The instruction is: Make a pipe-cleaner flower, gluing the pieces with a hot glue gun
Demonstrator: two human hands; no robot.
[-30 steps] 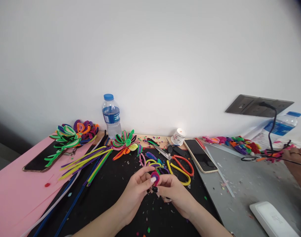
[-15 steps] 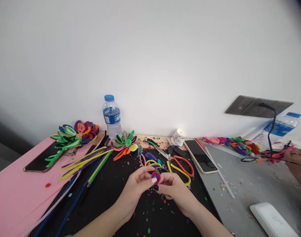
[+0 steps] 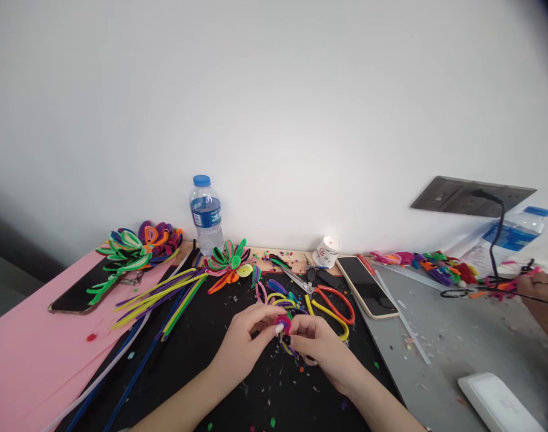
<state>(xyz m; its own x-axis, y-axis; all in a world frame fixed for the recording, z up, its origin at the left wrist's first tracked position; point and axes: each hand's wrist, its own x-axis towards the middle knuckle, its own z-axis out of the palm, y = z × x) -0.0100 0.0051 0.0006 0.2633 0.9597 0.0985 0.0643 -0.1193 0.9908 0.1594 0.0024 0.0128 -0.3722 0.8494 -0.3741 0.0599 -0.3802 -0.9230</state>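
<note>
A small coil of pink and purple fuzzy wire (image 3: 283,324) is pinched between my two hands above the black mat (image 3: 197,366). My left hand (image 3: 251,336) grips it from the left, thumb on its face. From the right, my right hand (image 3: 321,348) holds its edge with closed thumb and forefinger. Just beyond my fingers are looped fuzzy wires (image 3: 280,294), scissors with red handles (image 3: 334,303) and a bent yellow fuzzy wire (image 3: 330,315). A flower of coloured loops (image 3: 231,261) sits farther back, beside long yellow, purple and green wires (image 3: 165,294).
Along the wall stand a water bottle (image 3: 206,216) and a paper cup (image 3: 326,252). One phone (image 3: 370,288) lies right, another (image 3: 78,291) left under looped flowers (image 3: 134,249). A white device (image 3: 499,402) sits on the grey surface. Another person's hand (image 3: 544,300) is at far right.
The whole view has shifted slightly. My fingers have moved a little around the coil, and more coloured strands show beneath it between my hands.
</note>
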